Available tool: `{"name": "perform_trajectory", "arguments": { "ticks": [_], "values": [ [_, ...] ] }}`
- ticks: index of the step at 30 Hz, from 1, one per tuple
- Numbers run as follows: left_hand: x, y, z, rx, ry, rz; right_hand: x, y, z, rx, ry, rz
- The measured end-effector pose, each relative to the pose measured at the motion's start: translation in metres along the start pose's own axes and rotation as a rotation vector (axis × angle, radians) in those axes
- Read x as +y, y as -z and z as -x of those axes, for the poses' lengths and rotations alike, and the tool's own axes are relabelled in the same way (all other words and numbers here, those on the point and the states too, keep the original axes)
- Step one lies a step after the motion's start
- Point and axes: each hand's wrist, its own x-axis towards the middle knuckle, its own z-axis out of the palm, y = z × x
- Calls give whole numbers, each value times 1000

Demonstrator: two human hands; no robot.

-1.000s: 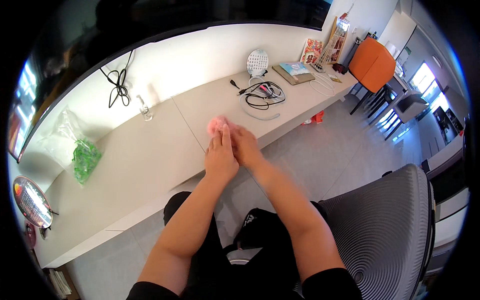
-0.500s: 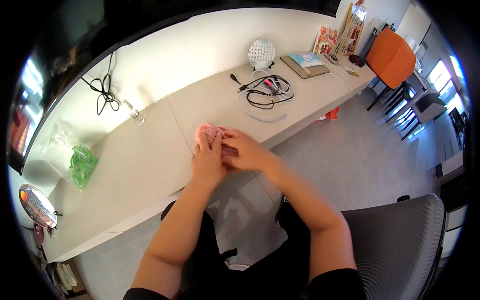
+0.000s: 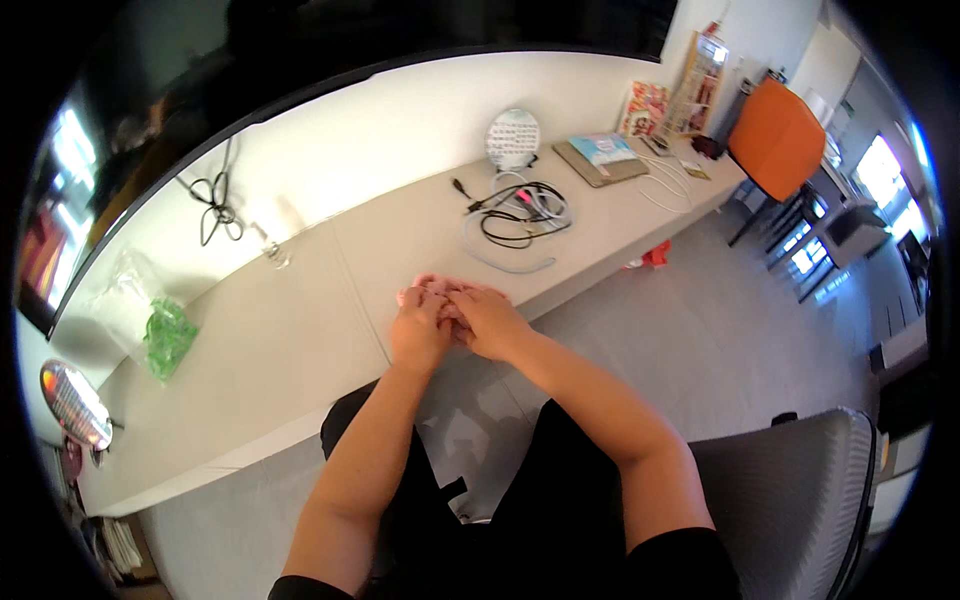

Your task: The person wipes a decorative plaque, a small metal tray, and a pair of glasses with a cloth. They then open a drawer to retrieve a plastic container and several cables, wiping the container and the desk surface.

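A fuzzy pink cloth [image 3: 428,284] lies bunched at the front edge of the long beige counter [image 3: 270,335]. Both of my hands grip it from above, side by side. My left hand [image 3: 420,330] has its fingers curled into the left part of the cloth. On the right part, my right hand [image 3: 488,322] presses with bent fingers, its fingertips close to those of the left. Much of the cloth is hidden under my fingers, and its full shape cannot be made out.
Coiled black and white cables [image 3: 520,215] lie farther right, before a round white plaque [image 3: 512,140]. A folder [image 3: 600,165] carries a blue packet. At left sits a clear bag with green contents [image 3: 168,338]; a small glass bottle [image 3: 276,256] stands by the wall. A grey chair [image 3: 790,490] is at my right.
The pink cloth has gone from a tall bundle to a lower, wider spread. My right hand has turned more over its top, with both hands still on it. The view has tilted slightly.
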Motion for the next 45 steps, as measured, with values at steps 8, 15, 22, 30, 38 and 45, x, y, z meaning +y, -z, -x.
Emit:
{"name": "perform_trajectory", "arguments": {
  "ticks": [8, 15, 22, 30, 38, 45],
  "values": [
    [-4, 24, 17, -32, 39, -155, -18, -6, -17, -52, 128, -14],
    [-9, 29, 16, -14, 102, -229, -12, -19, -34, -49, 224, -20],
    [9, 28, -5, -120, 199, -309, 2, -12, -45, -95, 281, -103],
    [22, 12, -17, -134, 350, -272, 26, -15, -44, -47, 289, -136],
    [48, -21, -17, 28, 409, -317, 38, -8, -40, 18, 264, -175],
    [55, -17, -27, -133, 458, -319, 51, -21, -50, 112, 324, -183]
  ]
}}
